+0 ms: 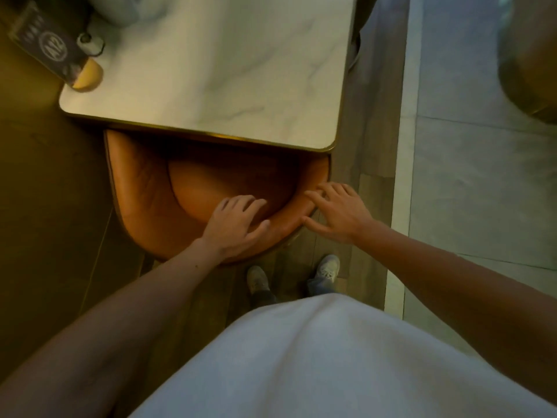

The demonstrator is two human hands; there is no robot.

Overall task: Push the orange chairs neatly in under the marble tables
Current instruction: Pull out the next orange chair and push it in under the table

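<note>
An orange padded chair [150,194] with a curved backrest stands partly under a white marble table [211,70] with a gold rim. The front of its seat is hidden beneath the tabletop. My left hand [235,226] lies on the top of the backrest, fingers draped over the inner side and thumb along the rim. My right hand [337,211] rests on the right part of the backrest with fingers spread and fairly straight.
A dark menu stand [48,46] on a wooden base and a small white holder [90,43] sit at the table's far left corner. Another orange chair [527,61] shows at the right edge. My feet [292,279] stand on a wood-plank floor behind the chair.
</note>
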